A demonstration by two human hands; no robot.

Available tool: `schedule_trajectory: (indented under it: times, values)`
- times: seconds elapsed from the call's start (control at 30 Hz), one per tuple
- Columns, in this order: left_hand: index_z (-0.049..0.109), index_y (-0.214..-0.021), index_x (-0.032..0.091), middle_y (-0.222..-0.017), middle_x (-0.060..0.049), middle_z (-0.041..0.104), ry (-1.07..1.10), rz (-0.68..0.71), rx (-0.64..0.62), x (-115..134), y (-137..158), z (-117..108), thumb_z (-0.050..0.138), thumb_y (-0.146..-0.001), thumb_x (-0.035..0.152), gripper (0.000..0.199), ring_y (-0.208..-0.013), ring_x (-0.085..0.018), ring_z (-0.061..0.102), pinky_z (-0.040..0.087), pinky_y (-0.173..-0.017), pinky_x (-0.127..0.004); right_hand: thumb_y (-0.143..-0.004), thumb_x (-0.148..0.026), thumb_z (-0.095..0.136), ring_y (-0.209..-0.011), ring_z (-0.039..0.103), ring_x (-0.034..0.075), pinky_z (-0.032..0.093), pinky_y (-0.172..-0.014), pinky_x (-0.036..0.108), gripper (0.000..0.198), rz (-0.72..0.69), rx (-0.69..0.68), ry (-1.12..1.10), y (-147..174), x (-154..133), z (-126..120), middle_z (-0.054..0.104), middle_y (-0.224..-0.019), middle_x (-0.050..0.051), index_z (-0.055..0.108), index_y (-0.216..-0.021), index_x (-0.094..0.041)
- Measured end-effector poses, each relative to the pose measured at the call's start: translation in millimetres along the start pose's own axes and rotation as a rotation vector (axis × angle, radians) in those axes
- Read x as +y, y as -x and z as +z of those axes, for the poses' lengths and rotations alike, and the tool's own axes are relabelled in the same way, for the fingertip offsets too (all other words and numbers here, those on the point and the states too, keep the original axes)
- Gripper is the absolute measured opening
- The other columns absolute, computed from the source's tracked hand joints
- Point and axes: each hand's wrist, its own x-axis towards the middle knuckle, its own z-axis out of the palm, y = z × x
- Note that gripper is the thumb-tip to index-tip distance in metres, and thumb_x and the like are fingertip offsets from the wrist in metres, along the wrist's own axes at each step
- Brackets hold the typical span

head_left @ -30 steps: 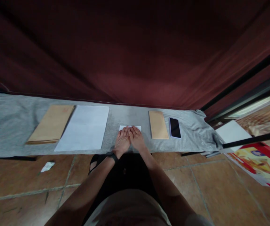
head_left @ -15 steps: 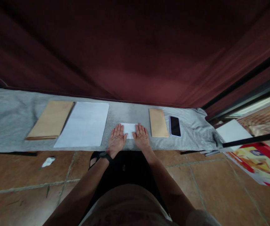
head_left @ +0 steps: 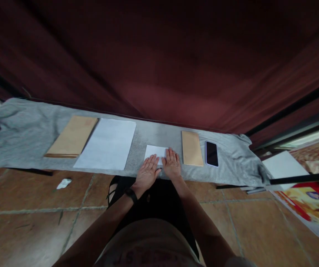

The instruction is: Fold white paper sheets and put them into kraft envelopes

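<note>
A small white folded sheet of paper (head_left: 156,150) lies on the grey cloth near the front edge of the bench. My left hand (head_left: 147,172) rests flat on its lower left part, fingers stretched out and pointing away from me. On the paper's right end lies my right hand (head_left: 172,164), also flat with its fingers extended. Both hands cover parts of the paper, and neither grips anything. Left of my hands is a stack of white paper (head_left: 106,144). To the right of them lies a brown envelope (head_left: 192,148).
Brown envelopes (head_left: 72,136) are stacked beside the white sheets at the left. A phone (head_left: 212,154) lies right of the single envelope. Grey cloth (head_left: 239,163) covers the narrow bench, with a dark red curtain (head_left: 159,66) behind. A colourful box (head_left: 312,207) stands at the right.
My left hand has slid toward me and to the right, uncovering the paper's upper left. The whole view has turned slightly, shifting the bench and its items rightward.
</note>
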Motion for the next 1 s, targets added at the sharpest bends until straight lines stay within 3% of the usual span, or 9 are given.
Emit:
schedule_trajectory:
  times: [0.17, 0.33, 0.4, 0.6, 0.87, 1.0]
  values:
    - [0.049, -0.151, 0.019, -0.164, -0.015, 0.035, 0.009, 0.057, -0.003, -3.9, 6.8, -5.0, 0.047, -0.101, 0.04, 0.054, -0.154, -0.029, 0.03, 0.029, -0.126, -0.048, -0.107, -0.032, 0.039, -0.152, 0.034, 0.029, 0.022, -0.125, 0.053, 0.052, 0.007, -0.059, -0.023, -7.3, -13.4, -11.7, 0.04, -0.161, 0.017, 0.044, -0.154, -0.009]
    - [0.062, -0.14, 0.014, -0.149, -0.018, 0.056, 0.003, 0.054, -0.074, -6.3, 5.4, -3.8, 0.053, -0.098, 0.035, 0.048, -0.147, -0.032, 0.042, 0.031, -0.124, -0.051, -0.109, -0.032, 0.037, -0.149, 0.039, 0.019, 0.027, -0.126, 0.039, 0.045, -0.353, -0.203, -0.178, -21.7, -43.1, -6.8, 0.047, -0.159, 0.006, 0.054, -0.148, -0.019]
    - [0.064, -0.137, 0.013, -0.145, -0.018, 0.059, 0.007, 0.059, -0.078, -6.2, 6.1, -3.5, 0.053, -0.098, 0.034, 0.046, -0.145, -0.032, 0.045, 0.032, -0.123, -0.051, -0.109, -0.033, 0.037, -0.149, 0.04, 0.019, 0.026, -0.126, 0.041, 0.043, -0.404, -0.235, -0.185, -27.9, -48.9, -2.7, 0.047, -0.158, 0.004, 0.056, -0.146, -0.021]
    - [0.064, -0.136, 0.025, -0.151, -0.01, 0.056, 0.038, 0.098, -0.034, -5.2, 11.1, -10.9, 0.052, -0.1, 0.044, 0.043, -0.148, -0.029, 0.04, 0.027, -0.125, -0.054, -0.109, -0.031, 0.034, -0.15, 0.038, 0.019, 0.027, -0.126, 0.042, 0.046, -0.311, -0.194, -0.143, -40.1, -35.2, 0.3, 0.043, -0.161, 0.006, 0.051, -0.15, -0.019]
    - [0.04, -0.156, 0.013, -0.162, -0.014, 0.039, 0.012, 0.018, -0.011, -7.0, 22.6, -3.4, 0.041, -0.103, 0.044, 0.061, -0.153, -0.025, 0.032, 0.026, -0.126, -0.046, -0.106, -0.033, 0.039, -0.151, 0.036, 0.025, 0.027, -0.123, 0.048, 0.051, -0.255, -0.083, -0.028, -11.8, 1.6, -3.7, 0.04, -0.162, 0.014, 0.043, -0.155, -0.017]
    - [0.038, -0.157, 0.012, -0.163, -0.017, 0.037, 0.004, -0.037, 0.001, -0.5, 19.7, -0.9, 0.04, -0.103, 0.043, 0.062, -0.154, -0.027, 0.031, 0.027, -0.125, -0.049, -0.105, -0.034, 0.042, -0.15, 0.039, 0.028, 0.028, -0.122, 0.049, 0.054, -0.205, -0.033, 0.015, 3.6, 10.8, -5.5, 0.039, -0.162, 0.015, 0.043, -0.156, -0.016]
